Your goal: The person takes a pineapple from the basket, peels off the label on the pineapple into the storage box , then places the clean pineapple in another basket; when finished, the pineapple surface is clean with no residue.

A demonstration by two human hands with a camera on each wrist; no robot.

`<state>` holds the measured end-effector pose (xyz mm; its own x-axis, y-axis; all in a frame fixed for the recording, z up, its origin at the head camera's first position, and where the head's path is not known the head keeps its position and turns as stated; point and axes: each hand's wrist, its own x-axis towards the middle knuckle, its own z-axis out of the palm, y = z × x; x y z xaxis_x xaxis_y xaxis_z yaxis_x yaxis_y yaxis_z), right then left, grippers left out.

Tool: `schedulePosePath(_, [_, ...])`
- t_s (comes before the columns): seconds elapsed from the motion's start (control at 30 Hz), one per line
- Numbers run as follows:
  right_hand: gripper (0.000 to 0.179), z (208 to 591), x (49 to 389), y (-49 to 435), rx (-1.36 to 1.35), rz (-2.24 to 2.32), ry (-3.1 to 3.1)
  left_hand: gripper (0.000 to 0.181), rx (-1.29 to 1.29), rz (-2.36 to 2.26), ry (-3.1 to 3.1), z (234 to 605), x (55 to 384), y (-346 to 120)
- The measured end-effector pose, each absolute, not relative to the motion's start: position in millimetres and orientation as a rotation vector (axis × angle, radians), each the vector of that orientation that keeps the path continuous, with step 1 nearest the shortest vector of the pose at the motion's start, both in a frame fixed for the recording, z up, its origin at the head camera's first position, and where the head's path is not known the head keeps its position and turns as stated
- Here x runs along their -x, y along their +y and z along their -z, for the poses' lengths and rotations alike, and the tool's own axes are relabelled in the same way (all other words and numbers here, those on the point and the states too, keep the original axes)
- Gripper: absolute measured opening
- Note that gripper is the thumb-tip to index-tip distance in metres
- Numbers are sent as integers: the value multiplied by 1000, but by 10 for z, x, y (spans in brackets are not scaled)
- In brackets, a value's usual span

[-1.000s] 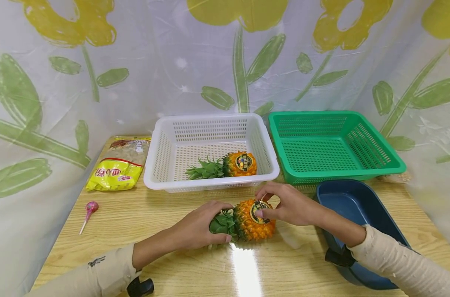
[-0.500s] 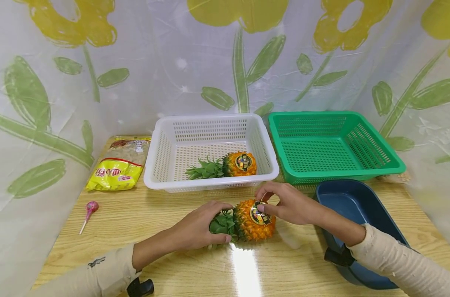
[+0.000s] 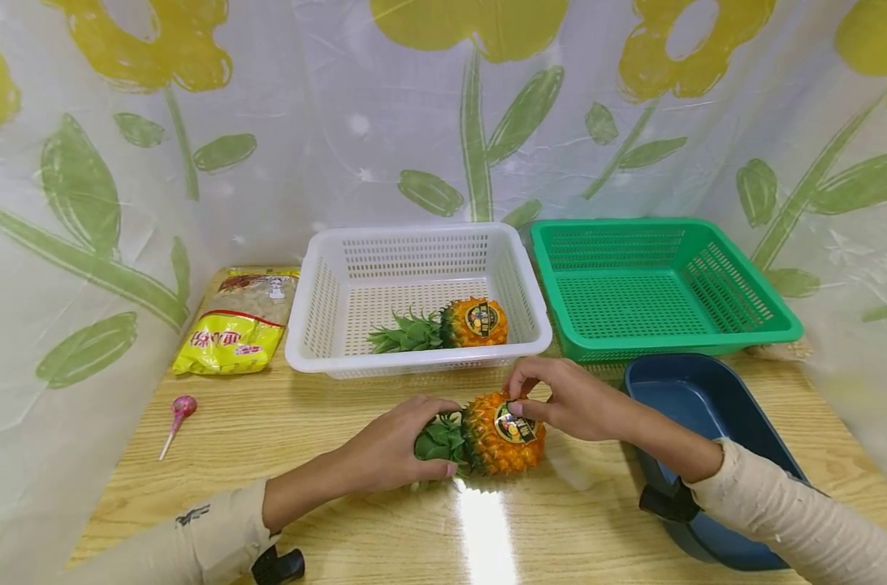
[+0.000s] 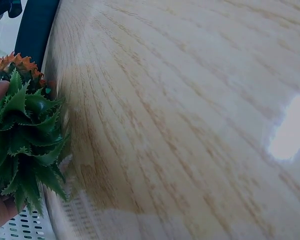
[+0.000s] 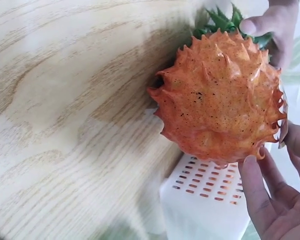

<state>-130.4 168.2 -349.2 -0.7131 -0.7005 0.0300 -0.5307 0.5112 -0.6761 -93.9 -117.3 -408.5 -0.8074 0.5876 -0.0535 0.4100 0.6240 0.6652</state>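
A small orange pineapple (image 3: 504, 455) lies on its side on the wooden table, its green crown (image 3: 438, 439) pointing left. My left hand (image 3: 392, 447) holds it by the crown, thumb on the near side and fingers on the far side. A round dark label (image 3: 517, 429) sits on the fruit's upper face. My right hand (image 3: 571, 402) has its thumb at the label's upper edge, its fingers curled against the fruit's far side. Close up in the right wrist view, fingertips (image 5: 251, 162) touch the spiky skin and the label's edge (image 5: 284, 131) shows side-on.
Behind stands a white basket (image 3: 417, 363) holding a second labelled pineapple (image 3: 480, 323). A green basket (image 3: 677, 337) is right of it, with a dark blue tub (image 3: 736, 532) in front, under my right forearm. A yellow food bag (image 3: 231, 337) and a pink lollipop (image 3: 183, 408) lie left.
My right thumb has slid slightly up and right along the label to its upper edge. The left hand and the pineapple have kept their place.
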Motion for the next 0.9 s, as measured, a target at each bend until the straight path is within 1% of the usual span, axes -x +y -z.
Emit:
schedulePosePath(0.6, [8, 3346, 1259, 1715, 1139, 1117, 2404, 72, -796, -955, 2571, 4082, 950, -1175])
schedulePosePath(0.9, [7, 3259, 1185, 1777, 1017, 1162, 2372, 71, -796, -961, 2556, 4082, 959, -1174])
